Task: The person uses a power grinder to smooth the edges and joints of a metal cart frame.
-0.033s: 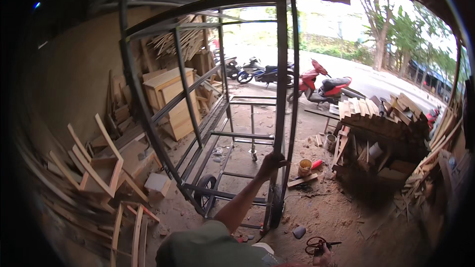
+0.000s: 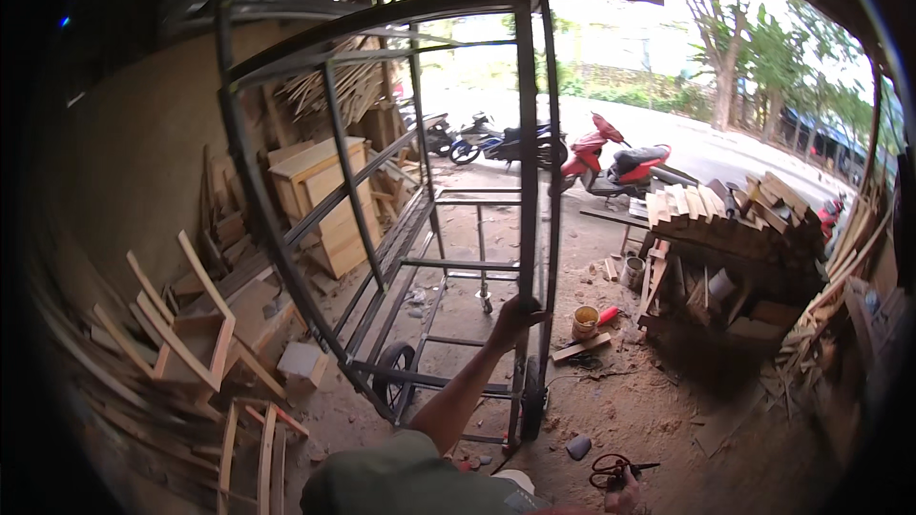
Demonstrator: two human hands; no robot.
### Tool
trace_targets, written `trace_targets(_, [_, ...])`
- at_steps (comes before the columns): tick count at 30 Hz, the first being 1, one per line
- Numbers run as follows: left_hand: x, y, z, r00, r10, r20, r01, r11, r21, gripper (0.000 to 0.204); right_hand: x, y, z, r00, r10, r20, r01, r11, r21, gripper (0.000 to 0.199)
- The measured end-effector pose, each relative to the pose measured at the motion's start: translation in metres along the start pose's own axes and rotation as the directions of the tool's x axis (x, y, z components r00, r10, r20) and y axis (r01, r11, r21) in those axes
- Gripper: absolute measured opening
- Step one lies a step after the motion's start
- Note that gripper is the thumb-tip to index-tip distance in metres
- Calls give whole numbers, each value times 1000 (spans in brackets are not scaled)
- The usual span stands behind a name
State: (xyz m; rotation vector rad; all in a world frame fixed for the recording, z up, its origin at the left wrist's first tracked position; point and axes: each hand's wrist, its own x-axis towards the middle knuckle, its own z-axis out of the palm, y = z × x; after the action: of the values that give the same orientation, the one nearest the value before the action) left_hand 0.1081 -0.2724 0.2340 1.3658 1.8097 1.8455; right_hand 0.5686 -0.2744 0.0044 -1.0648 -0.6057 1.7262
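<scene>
A tall dark metal cart frame (image 2: 351, 193) on wheels stands in front of me, leaning a little in view. My left hand (image 2: 518, 317) is closed around its near right upright, above the near right wheel (image 2: 532, 402). A green sleeve covers that arm up to the bare forearm. Another spoked wheel (image 2: 393, 374) shows at the frame's lower left. Low at the bottom edge, my right hand (image 2: 625, 495) is closed on a pair of scissors (image 2: 611, 470) with looped handles; its pointed end sticks out to the right. Part of the right hand is cut off by the edge.
Wooden chair frames (image 2: 196, 343) and a wooden cabinet (image 2: 329, 200) stand left. On the dusty floor lie a yellowish can (image 2: 585, 322), a red-handled tool (image 2: 609, 315) and a grey stone (image 2: 578, 446). Stacked wood (image 2: 706, 210) fills the right; a red scooter (image 2: 620, 157) is parked beyond.
The whole view has shifted slightly, so the cart frame and background sit a little further left. Both hands keep their holds.
</scene>
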Motion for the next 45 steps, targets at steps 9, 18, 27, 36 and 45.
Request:
trace_targets(9, [-4, -2, 13, 982, -191, -15, 175, 925, -337, 23, 68, -5, -4, 998, 28, -48, -20, 988, 151, 9])
trace_targets(18, [-5, 1, 24, 964, -225, -142, 142, 887, -439, 44, 156, -65, -17, 950, 204, 235, -159, 967, -197, 14])
trace_targets(27, [-14, -17, 24, 924, -305, -231, 185, 884, -429, 69, 255, -124, 75, 917, 356, 180, -342, 934, -106, 14])
trace_targets(36, [-56, -9, 43, 837, -202, -508, 237, 971, 4, 78, 323, -96, 119, 506, 685, 524, -595, 717, -363, 20])
trace_targets(45, [-12, 98, 200, 359, 652, -668, 234, 630, 741, 68, 422, -165, 87, 518, 755, 403, -600, 656, -458, 36])
